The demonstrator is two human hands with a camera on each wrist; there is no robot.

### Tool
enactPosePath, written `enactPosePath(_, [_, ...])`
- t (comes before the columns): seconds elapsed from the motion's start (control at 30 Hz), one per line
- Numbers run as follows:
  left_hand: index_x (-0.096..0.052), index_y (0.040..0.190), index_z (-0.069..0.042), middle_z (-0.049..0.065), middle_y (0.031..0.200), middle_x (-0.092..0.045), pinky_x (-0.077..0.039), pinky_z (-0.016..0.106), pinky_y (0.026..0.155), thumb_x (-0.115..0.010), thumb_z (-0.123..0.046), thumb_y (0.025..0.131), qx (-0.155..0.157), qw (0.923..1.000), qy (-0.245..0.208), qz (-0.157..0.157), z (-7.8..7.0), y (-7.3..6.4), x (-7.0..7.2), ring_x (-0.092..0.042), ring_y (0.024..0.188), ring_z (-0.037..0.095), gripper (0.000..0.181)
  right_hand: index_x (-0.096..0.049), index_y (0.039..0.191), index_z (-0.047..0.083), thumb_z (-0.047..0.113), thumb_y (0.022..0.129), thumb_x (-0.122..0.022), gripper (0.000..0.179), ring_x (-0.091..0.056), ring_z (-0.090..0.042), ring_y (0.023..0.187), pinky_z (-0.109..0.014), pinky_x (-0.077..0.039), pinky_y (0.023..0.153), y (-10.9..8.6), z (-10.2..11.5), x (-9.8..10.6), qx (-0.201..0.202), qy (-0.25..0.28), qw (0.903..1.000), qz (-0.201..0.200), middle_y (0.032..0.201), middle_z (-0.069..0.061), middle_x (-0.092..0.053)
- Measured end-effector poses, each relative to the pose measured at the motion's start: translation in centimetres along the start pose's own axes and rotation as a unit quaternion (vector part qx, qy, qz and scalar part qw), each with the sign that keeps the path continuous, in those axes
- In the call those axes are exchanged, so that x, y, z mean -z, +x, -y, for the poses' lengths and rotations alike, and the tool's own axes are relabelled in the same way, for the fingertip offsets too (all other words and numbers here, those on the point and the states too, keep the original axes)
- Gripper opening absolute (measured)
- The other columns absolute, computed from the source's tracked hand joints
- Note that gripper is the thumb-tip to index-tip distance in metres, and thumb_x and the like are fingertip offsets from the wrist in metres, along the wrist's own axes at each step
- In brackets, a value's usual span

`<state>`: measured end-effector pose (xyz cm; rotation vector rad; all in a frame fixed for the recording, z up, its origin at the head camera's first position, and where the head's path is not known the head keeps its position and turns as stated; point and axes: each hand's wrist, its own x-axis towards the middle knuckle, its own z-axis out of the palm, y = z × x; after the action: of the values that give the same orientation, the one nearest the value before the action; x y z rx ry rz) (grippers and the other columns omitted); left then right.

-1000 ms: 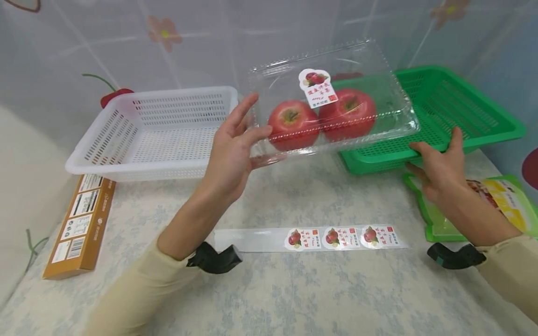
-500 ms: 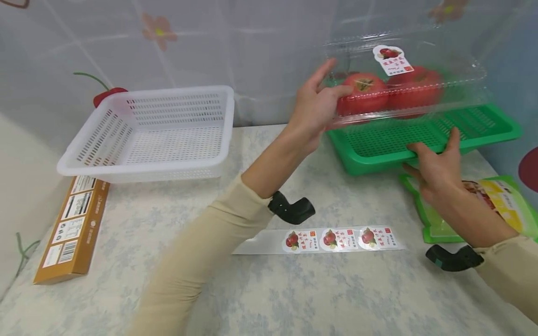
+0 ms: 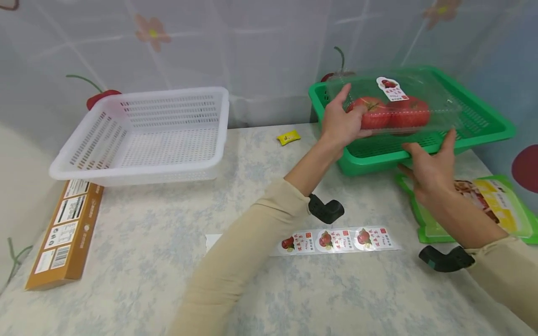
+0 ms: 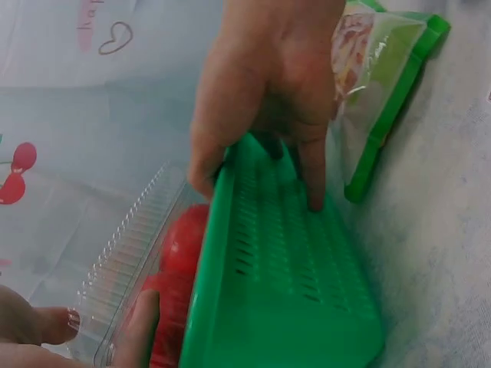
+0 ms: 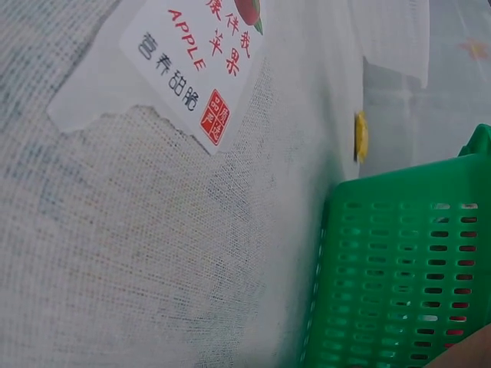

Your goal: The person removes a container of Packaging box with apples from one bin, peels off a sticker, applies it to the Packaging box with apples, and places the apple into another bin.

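My left hand (image 3: pixel 341 122) grips the left end of a clear plastic box (image 3: pixel 443 108), with thumb and fingers on its edge. Two red apples (image 3: pixel 409 113) show through the box, and its lid bears a white apple sticker (image 3: pixel 392 89). The box lies low over the green basket (image 3: pixel 487 134), within its rim in the head view. My right hand (image 3: pixel 435 170) holds the basket by its front rim, thumb over the edge and fingers on the outer wall, as the left wrist view shows. In the right wrist view, the basket's slotted wall (image 5: pixel 383 268) fills the lower right.
A white basket (image 3: pixel 138 172) stands at the back left, beside an orange-brown box (image 3: pixel 69 238). A strip of apple stickers (image 3: pixel 332 240) lies on the table in front. A small yellow packet (image 3: pixel 288 137) sits between the baskets. Under my right forearm is a green bag (image 3: pixel 500 200).
My left hand has carried the box of apples rightward, then lowered it into the green basket's area. The yellow packet has come into sight. My right hand keeps its hold on the rim.
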<state>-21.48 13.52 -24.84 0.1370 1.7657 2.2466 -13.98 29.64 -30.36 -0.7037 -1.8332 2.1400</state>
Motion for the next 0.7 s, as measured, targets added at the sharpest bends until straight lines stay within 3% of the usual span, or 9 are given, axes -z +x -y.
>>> enactPosePath(0.03, [-0.04,0.152,-0.03,-0.008,0.15,-0.038,-0.06,0.034,0.064,-0.057,-0.006,0.099,-0.004,0.9998,0.02,-0.008,0.2,0.0,-0.2,-0.069,0.096,0.023,0.06,0.022,0.147,0.05,0.025,0.096,-0.065,0.105,-0.02,-0.018,0.145,-0.052,-0.024,0.112,0.0,0.0,0.0,0.001,0.0,1.0,0.001,0.158,0.018,0.023])
enactPosePath(0.1, [-0.038,0.153,-0.029,-0.004,0.154,-0.033,-0.059,0.028,0.062,-0.055,-0.01,0.1,-0.018,0.996,0.085,-0.021,0.4,-0.1,-0.6,-0.061,0.115,0.019,0.059,0.024,0.146,0.051,0.023,0.097,-0.063,0.104,-0.025,-0.019,0.144,-0.051,-0.025,0.112,-0.1,-0.1,-0.1,0.003,0.002,1.0,0.001,0.158,0.018,0.025])
enactPosePath(0.23, [-0.036,0.154,-0.03,0.003,0.158,-0.026,-0.054,0.02,0.062,-0.055,-0.018,0.101,-0.029,0.9758,0.213,-0.043,0.9,0.1,-1.3,-0.046,0.13,0.014,0.058,0.026,0.145,0.051,0.023,0.097,-0.062,0.103,-0.031,-0.019,0.141,-0.049,-0.026,0.112,-0.2,-0.1,-0.2,0.004,0.003,1.0,0.001,0.156,0.017,0.028])
enactPosePath(0.27, [-0.036,0.154,-0.031,0.004,0.158,-0.025,-0.053,0.019,0.06,-0.056,-0.019,0.101,-0.027,0.9728,0.225,-0.047,1.0,0.2,-1.4,-0.04,0.134,0.013,0.058,0.026,0.145,0.051,0.024,0.097,-0.062,0.103,-0.031,-0.019,0.142,-0.049,-0.026,0.112,-0.2,0.0,-0.2,0.005,0.003,1.0,0.003,0.156,0.017,0.028])
enactPosePath(0.37, [-0.035,0.153,-0.034,0.002,0.158,-0.025,-0.052,0.018,0.054,-0.057,-0.022,0.1,-0.004,0.9728,0.226,-0.049,1.0,0.4,-1.7,-0.049,0.124,0.013,0.059,0.025,0.145,0.051,0.025,0.096,-0.063,0.105,-0.027,-0.017,0.143,-0.05,-0.026,0.112,-0.2,0.0,-0.2,0.006,0.006,1.0,0.004,0.156,0.017,0.027])
enactPosePath(0.47, [-0.031,0.155,-0.038,0.002,0.161,-0.015,-0.054,0.02,0.063,-0.056,-0.026,0.101,0.011,0.9655,0.258,-0.034,0.8,0.5,-1.8,-0.049,0.126,0.013,0.06,0.025,0.146,0.051,0.027,0.096,-0.065,0.106,-0.022,-0.016,0.144,-0.051,-0.025,0.112,-0.2,0.1,-0.2,0.004,0.009,1.0,0.002,0.157,0.017,0.025])
enactPosePath(0.57, [-0.02,0.157,-0.04,0.001,0.164,-0.002,-0.049,0.025,0.091,-0.054,-0.035,0.102,0.019,0.947,0.321,-0.008,0.7,0.4,-1.9,-0.039,0.137,0.018,0.064,0.024,0.147,0.05,0.027,0.095,-0.066,0.106,-0.02,-0.016,0.145,-0.051,-0.024,0.111,-0.2,0.2,-0.2,0.002,0.007,1.0,-0.003,0.158,0.017,0.023])
enactPosePath(0.63, [-0.011,0.158,-0.037,0.001,0.164,0.005,-0.033,0.031,0.11,-0.052,-0.042,0.101,0.019,0.9261,0.377,0.012,0.6,0.3,-2.0,-0.017,0.147,0.022,0.07,0.022,0.148,0.05,0.027,0.095,-0.066,0.105,-0.019,-0.016,0.145,-0.052,-0.025,0.111,-0.1,0.2,-0.2,0.002,0.001,1.0,-0.008,0.159,0.017,0.022])
enactPosePath(0.7, [-0.003,0.159,-0.034,0.0,0.164,0.008,-0.016,0.035,0.118,-0.051,-0.049,0.1,0.018,0.9059,0.422,0.032,0.6,0.1,-2.2,0.0,0.149,0.024,0.078,0.02,0.149,0.049,0.028,0.096,-0.065,0.104,-0.019,-0.016,0.145,-0.052,-0.025,0.111,-0.1,0.1,-0.1,0.002,-0.003,0.9999,-0.01,0.159,0.017,0.02])
